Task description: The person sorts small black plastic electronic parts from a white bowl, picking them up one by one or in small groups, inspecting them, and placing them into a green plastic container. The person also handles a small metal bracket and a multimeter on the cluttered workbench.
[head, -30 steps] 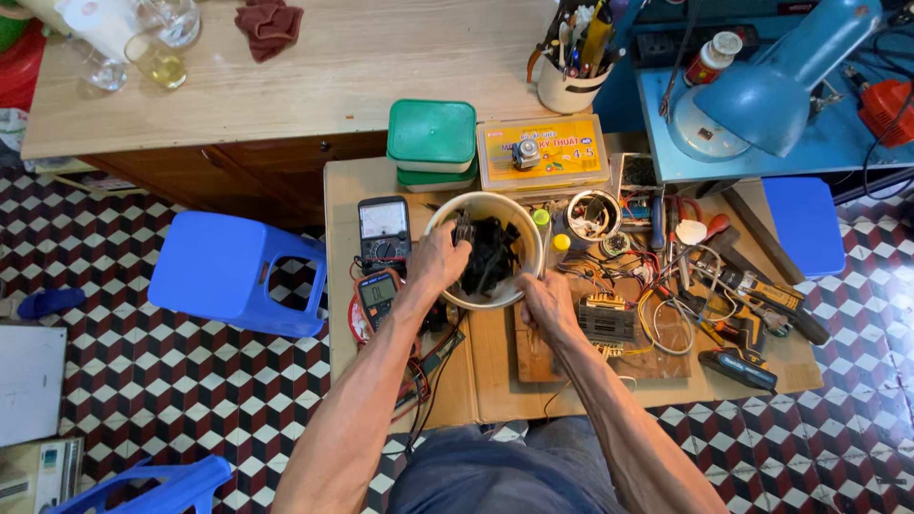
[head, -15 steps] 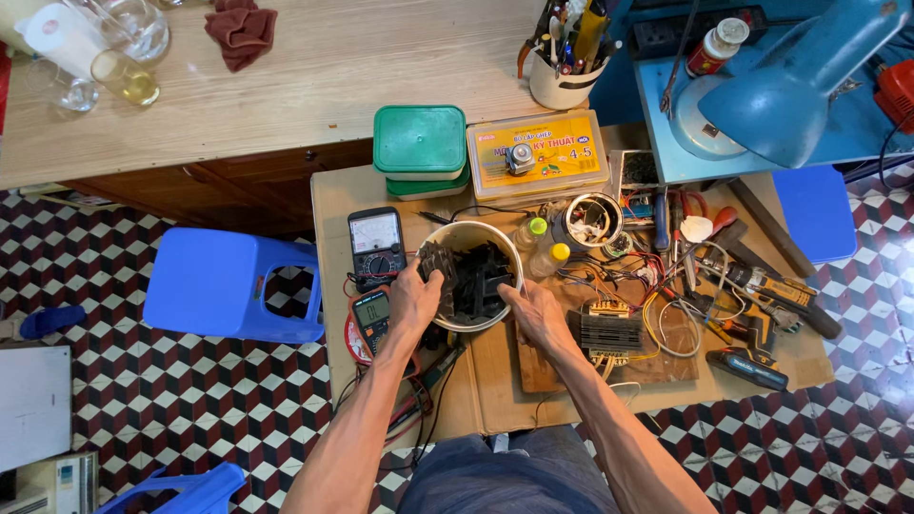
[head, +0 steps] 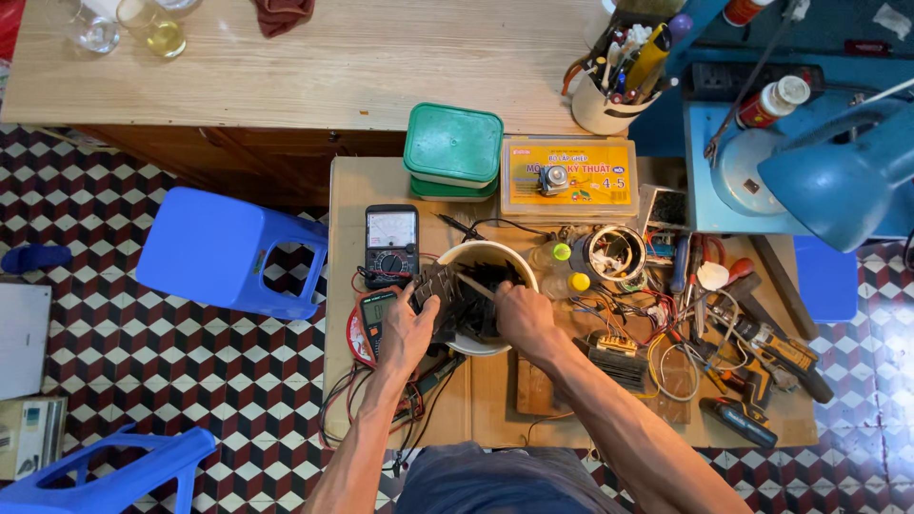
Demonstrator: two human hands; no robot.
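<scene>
The bowl point(head: 486, 255) sits on the small table point(head: 495, 419), dark parts in it; the left hand point(head: 407, 328) rests at its 8 o'clock, the right hand point(head: 522, 319) at 5; the meter point(head: 391, 245) lies at 9; the lidded tubs point(head: 453, 150) at 11; the flat case point(head: 568, 177) at 1; the stool point(head: 228, 252) stands farther out at 9.

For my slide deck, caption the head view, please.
Both hands, left and right, work dark parts in a white bowl beside a multimeter.
</scene>
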